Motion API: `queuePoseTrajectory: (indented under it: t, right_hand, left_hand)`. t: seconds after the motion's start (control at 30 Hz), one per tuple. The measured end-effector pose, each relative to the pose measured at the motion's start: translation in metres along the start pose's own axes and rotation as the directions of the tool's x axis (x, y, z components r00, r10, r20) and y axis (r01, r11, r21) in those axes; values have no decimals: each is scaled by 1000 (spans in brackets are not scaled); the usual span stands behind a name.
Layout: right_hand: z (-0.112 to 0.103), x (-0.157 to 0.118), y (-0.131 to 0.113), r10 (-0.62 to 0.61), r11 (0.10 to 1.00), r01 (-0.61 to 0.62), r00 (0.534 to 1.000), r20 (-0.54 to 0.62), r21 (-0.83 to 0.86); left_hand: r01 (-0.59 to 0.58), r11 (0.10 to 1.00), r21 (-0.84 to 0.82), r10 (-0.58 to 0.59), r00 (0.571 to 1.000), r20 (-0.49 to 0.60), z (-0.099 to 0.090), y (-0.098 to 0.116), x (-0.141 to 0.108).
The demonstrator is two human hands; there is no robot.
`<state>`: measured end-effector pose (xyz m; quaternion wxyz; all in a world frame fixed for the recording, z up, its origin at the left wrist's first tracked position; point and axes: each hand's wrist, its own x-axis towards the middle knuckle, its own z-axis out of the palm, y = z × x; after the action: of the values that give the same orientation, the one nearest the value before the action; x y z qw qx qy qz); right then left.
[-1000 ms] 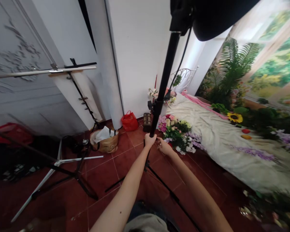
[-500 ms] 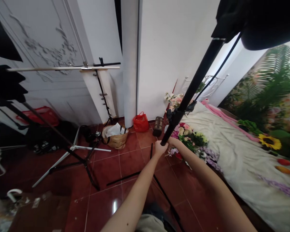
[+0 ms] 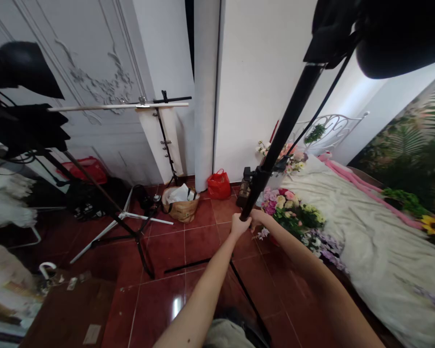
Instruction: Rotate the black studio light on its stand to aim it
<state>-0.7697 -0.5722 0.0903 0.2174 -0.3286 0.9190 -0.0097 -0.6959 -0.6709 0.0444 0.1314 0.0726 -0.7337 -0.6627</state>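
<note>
A black light stand (image 3: 281,133) rises from the floor right in front of me, leaning up to the right. My left hand (image 3: 240,225) is wrapped round its pole, low down. Close beside it, my right hand (image 3: 256,218) grips the same pole; its fingers are partly hidden behind the pole. Above both hands sits a clamp knob (image 3: 249,174). At the top the stand bears a large dark lamp head (image 3: 398,38), cut off by the frame edge, with a cable (image 3: 322,104) hanging along the pole. The stand's legs (image 3: 246,290) spread on the red tiles under my arms.
Flowers (image 3: 286,208) stand beside a bed (image 3: 369,241) on the right. A red bag (image 3: 218,184) and a woven basket (image 3: 181,205) rest by the wall. Left are another black light stand (image 3: 128,227), a backdrop stand (image 3: 163,135) and a cardboard box (image 3: 68,314).
My view has turned a little to the left, so the room has shifted rightward in the picture. Both hands keep their hold on the light stand's pole.
</note>
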Motion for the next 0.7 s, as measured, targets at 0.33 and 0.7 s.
queuePoseTrajectory:
  t: [0.33,0.7]
  right_hand:
    - [43,-39,4,-106,980,19,893,-437,-198]
    - [68,-31,1,31,987,-112,836,-549,-114]
  left_hand:
    - [6,1000,20,-5,999,-53,7,7,-3]
    - [1,999,39,2,996,-89,12,2,-2]
